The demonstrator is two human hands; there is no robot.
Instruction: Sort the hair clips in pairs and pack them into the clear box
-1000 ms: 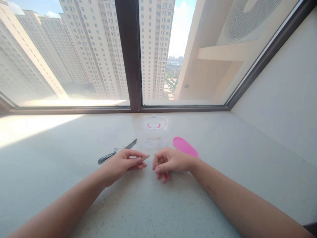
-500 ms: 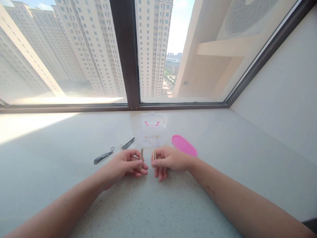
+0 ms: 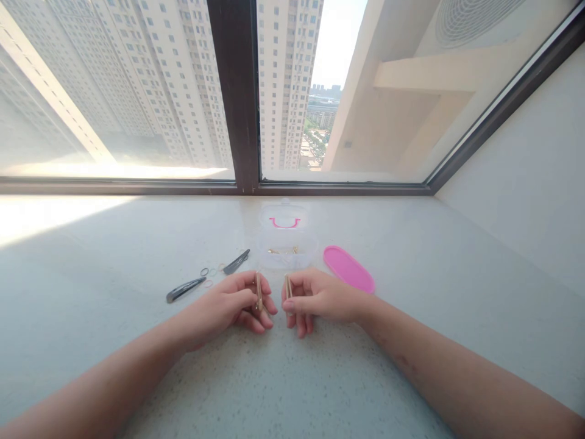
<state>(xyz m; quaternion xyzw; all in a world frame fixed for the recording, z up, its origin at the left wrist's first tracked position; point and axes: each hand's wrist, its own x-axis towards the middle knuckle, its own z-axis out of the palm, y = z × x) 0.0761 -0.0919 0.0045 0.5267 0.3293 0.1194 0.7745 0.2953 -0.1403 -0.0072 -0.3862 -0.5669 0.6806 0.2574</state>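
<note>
Between the thumb and fingers of my left hand [image 3: 244, 302] is a slim gold hair clip [image 3: 259, 291], held nearly upright. My right hand [image 3: 315, 299] pinches another gold hair clip [image 3: 287, 288], also upright. The two hands are close together but apart, low over the counter. Just beyond them stands an opened clear plastic box [image 3: 292, 261] with a pink handle [image 3: 284, 226] on its lid. Small gold pieces [image 3: 283, 250] lie inside the box. Beyond my right wrist rests a pink oval tray [image 3: 348, 268].
Left of the box lie two black snap hair clips, one nearer [image 3: 185, 289] and one farther [image 3: 236, 262]. Several small hair ties [image 3: 204, 272] lie between them. The speckled white counter [image 3: 283, 378] runs back to a dark window frame [image 3: 247, 122]. A white wall [image 3: 525, 195] closes the right side.
The view has tilted down slightly. In my left hand the gold clip has turned a little and its thumb has shifted. My right hand keeps its clip in nearly the same place.
</note>
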